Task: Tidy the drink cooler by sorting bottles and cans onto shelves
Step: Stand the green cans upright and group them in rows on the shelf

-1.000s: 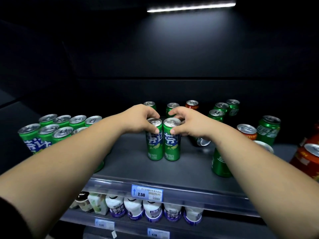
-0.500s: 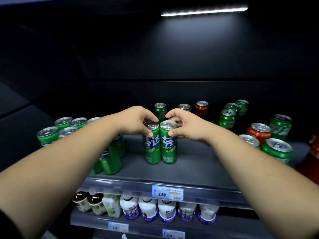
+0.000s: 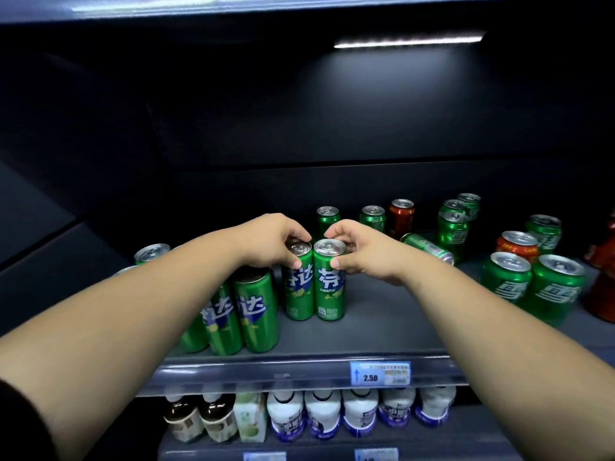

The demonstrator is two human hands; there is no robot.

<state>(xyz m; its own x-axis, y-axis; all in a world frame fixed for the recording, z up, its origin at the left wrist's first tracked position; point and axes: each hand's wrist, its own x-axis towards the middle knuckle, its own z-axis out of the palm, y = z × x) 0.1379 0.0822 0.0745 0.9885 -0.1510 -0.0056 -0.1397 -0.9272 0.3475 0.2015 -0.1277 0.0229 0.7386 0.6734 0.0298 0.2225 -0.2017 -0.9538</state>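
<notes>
Grips the rim of a tall green can [image 3: 299, 294] with the left hand [image 3: 269, 242], fingers curled over the top and thumb on the near side. Grips the twin can [image 3: 329, 291] the same way with the right hand [image 3: 364, 252], thumb pressed against the upper wall, fingers hooked behind the lid. Both cans upright, touching side by side, bases on the grey shelf [image 3: 399, 331] near its middle.

Just left of the pair, under the left forearm, a cluster of tall cans [image 3: 256, 314] with the same label, upright and packed close. Behind the hands, along the back wall, two more green cans [image 3: 372, 219] and a red can [image 3: 401, 216], all standing. Behind the right wrist, a fallen green can [image 3: 427, 249] on its side. Further right, two squat green cans [image 3: 506, 284] at the front, touching, with an orange can [image 3: 517, 246] just behind them.

On the shelf's front lip, a price tag [image 3: 380, 374] reading 2.50. Below, on the lower shelf, a row of white bottles [image 3: 322, 415], with a pale green carton [image 3: 249, 417] and two dark bottles [image 3: 199, 417] to their left. Overhead, a lit light strip [image 3: 407, 41].
</notes>
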